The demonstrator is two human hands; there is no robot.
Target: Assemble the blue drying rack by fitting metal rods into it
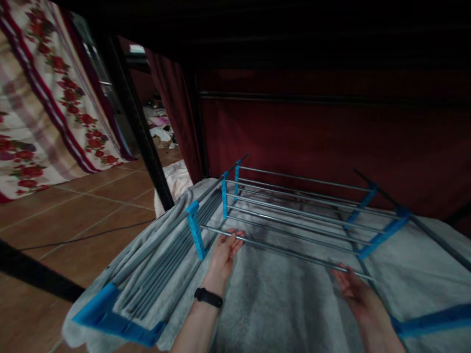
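Note:
A grey metal rack with blue plastic brackets (195,230) lies across a grey blanket, and looks like a clothes drying rack. Its nearest crossbar is a thin metal rod (287,251). My left hand (225,251), palm up, closes on this rod near its left end, the thumb over it. Toward the other end, my right hand (349,287) is also closed around the rod, partly blurred. More parallel rods (301,212) run between blue brackets behind it. A bundle of grey rods (169,267) sits inside the left side of the frame. A black wristband (208,297) is on my left wrist.
The grey blanket (272,304) covers a bed under a dark overhead frame. A black post (142,127) stands at the left, a dark red curtain (312,137) hangs behind. Tiled floor (99,211), a cable (91,234) and a floral cloth (55,98) lie beyond on the left.

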